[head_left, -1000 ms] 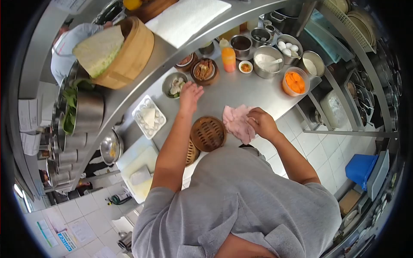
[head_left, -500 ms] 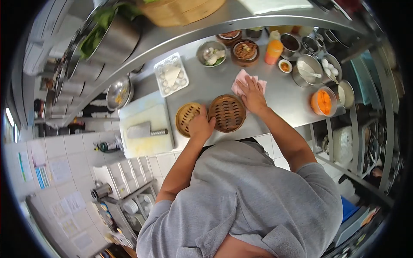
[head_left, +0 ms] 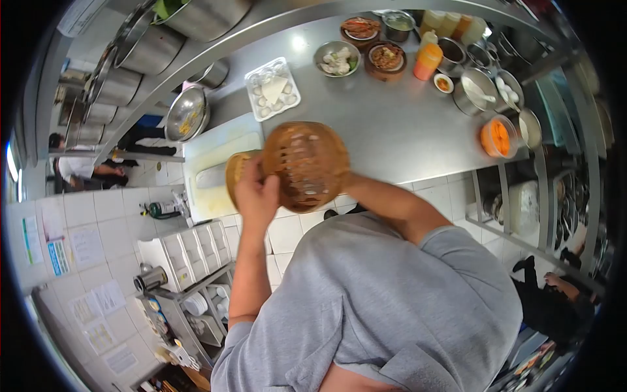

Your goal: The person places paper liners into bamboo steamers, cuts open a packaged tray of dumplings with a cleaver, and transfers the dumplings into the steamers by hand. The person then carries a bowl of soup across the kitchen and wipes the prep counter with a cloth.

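brown bamboo basket (head_left: pixel 307 163), raised at the near edge of the table (head_left: pixel 392 140) in the head view, hides the right hand, so its grip i cannot tell. the left hand (head_left: pixel 257 196) grips a yellow basket (head_left: pixel 236 173), mostly covered; the knife (head_left: pixel 210 175) behind it shows only its blade.

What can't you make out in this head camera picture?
In the head view:
Right hand: hidden behind the brown round bamboo basket.
Grey flat metal blade: right end hidden by the light tan round bamboo basket.
White rectangular paper sheets: lettering too small.
Green leafy vegetables: cut off by top edge.
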The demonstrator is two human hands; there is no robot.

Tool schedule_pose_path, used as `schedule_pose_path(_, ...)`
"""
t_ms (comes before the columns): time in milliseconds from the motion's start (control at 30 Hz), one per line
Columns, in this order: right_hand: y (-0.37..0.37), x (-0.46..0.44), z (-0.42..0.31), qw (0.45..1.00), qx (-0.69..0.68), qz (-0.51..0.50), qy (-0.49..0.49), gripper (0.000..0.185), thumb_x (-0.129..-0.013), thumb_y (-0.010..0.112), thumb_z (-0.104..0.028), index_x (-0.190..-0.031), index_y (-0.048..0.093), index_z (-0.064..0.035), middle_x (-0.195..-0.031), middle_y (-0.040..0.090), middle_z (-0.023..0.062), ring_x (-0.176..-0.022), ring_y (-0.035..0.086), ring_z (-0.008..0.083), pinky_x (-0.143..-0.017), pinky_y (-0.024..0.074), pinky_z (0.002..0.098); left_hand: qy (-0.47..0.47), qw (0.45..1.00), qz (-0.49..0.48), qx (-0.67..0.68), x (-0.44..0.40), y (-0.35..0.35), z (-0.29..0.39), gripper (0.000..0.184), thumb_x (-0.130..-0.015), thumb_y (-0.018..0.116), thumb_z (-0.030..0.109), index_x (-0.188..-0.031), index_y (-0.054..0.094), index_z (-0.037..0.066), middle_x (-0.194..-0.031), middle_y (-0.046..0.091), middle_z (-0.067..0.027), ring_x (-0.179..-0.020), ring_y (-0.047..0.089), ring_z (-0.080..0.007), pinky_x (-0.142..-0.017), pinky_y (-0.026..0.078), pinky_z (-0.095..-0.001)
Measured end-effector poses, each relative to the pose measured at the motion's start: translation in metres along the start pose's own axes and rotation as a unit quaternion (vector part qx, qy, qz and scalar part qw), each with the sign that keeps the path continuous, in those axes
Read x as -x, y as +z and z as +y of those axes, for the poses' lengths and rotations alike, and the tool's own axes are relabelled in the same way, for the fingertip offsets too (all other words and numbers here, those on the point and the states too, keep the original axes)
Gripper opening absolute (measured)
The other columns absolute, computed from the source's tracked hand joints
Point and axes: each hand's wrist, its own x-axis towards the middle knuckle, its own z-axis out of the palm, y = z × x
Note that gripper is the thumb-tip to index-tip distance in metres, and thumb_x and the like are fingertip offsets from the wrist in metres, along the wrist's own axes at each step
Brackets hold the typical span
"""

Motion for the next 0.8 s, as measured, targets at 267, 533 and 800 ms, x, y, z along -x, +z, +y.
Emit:
schedule_pose_path(267,0.012,0.085,0.184,0.923,0.175,0.339,-0.053,0.047,-0.106,0.061,-0.021,-0.151,0.063,-0.0087,-0.157,0.062,0.0163,-0.142,0.057,0.0378,-0.122,0.0410,0.0579,-0.011,0.999,-0.040,0.009,0.008,-0.028,-0.018,0.041,-0.092,0.067,0.005,-0.131,0.069,-0.007,-0.101,0.079,-0.0171,-0.085,0.075,-0.0202,-0.076,0.058,-0.0371)
schedule_pose_path(533,-0.048,0.183,0.370,0.864,0.206,0.397,0.231,0.056,-0.108,0.064,-0.044,-0.159,0.062,-0.0202,-0.165,0.053,0.0227,-0.152,0.049,0.0436,-0.123,0.0429,0.0584,0.073,0.953,-0.223,-0.192,-0.001,0.102,-0.048,0.038,-0.093,0.071,0.014,-0.128,0.069,0.001,-0.102,0.078,-0.0279,-0.096,0.076,-0.0489,-0.088,0.060,-0.0582)
schedule_pose_path(800,-0.045,0.177,0.334,0.849,0.171,0.398,0.302,0.056,-0.116,0.048,-0.051,-0.163,0.060,-0.0224,-0.175,0.044,0.0203,-0.163,0.037,0.0426,-0.130,0.0294,0.0615,-0.004,0.942,-0.225,-0.251,-0.069,0.121,-0.067,0.033,-0.102,0.071,0.025,-0.123,0.069,0.000,-0.103,0.078,-0.0280,-0.101,0.076,-0.0489,-0.092,0.060,-0.0584)
